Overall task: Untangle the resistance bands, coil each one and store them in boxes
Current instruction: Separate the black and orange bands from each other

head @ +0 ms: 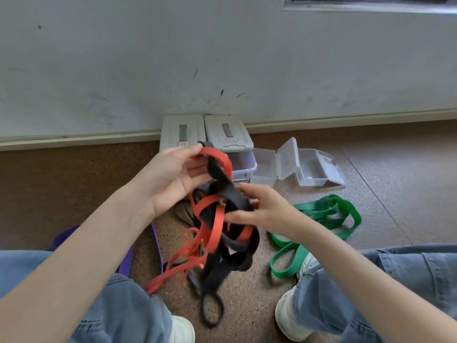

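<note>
Nearest to me are my knees in blue jeans (123, 305) and my white shoes (288, 315) planted on the speckled brown floor (247, 293). Between my feet a loop of the dark grey band (213, 309) lies on the floor, trailing from the tangle above it. A purple band (158, 246) lies under my left forearm, partly hidden by my left knee. On the right, just past my right knee, a green band (329, 216) lies loose in several loops on the floor, apart from the tangle.

I hold the tangle in the air over the floor between my legs. In it a red band (215, 226) and a black band (230, 194) are wound through each other, with thin red strands hanging down on the near left. My left hand (178, 174) is raised, thumb and fingertips pinching the top loop of the red band. My right hand (262, 211) is lower and to the right, fingers curled round the black band where it crosses the middle of the knot.

Farther off, two clear plastic boxes (296, 167) stand open on the floor to the right, lids up. Left of them, against the scuffed white wall (222, 58), two grey-lidded storage bins (207, 134) sit side by side, touching.
</note>
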